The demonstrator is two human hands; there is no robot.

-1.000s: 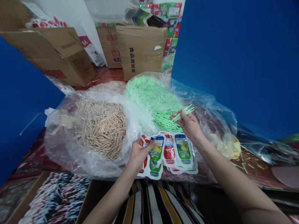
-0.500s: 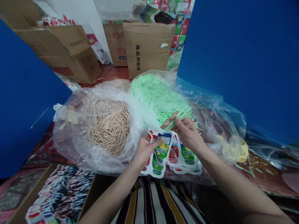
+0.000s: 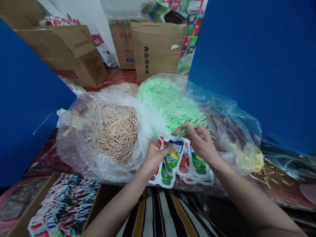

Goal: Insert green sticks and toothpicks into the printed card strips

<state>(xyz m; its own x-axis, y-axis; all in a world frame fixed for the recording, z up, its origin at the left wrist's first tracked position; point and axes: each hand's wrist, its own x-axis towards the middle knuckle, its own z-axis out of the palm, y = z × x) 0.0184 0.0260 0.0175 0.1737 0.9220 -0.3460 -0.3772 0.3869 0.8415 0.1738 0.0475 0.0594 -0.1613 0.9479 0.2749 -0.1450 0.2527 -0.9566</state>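
Two hands of yours are at work here, apart from each other and both of them full. Your left hand (image 3: 156,158) has its thumb pressed over a green-and-blue packet (image 3: 172,155), which juts out at that hand's three o'clock. Up at two o'clock from it, your right hand (image 3: 199,138) pinches a bundle of green sticks (image 3: 197,122) between thumb and fingers; the bundle slants, one end at that hand's one o'clock, the other at nine, near the packet's top edge, though you can't tell whether it touches. At your right hand's seven o'clock sits a red packet (image 3: 184,163), partly overlapped, with a second green packet (image 3: 199,165) at six. Beyond, between ten and eleven o'clock from that hand, spreads the loose green pile (image 3: 168,100) in clear plastic. Over to your left hand's ten o'clock, there's the tan stick pile (image 3: 119,138), and down at eight, well apart, a cardboard carton (image 3: 34,206) packed with rows of packets.
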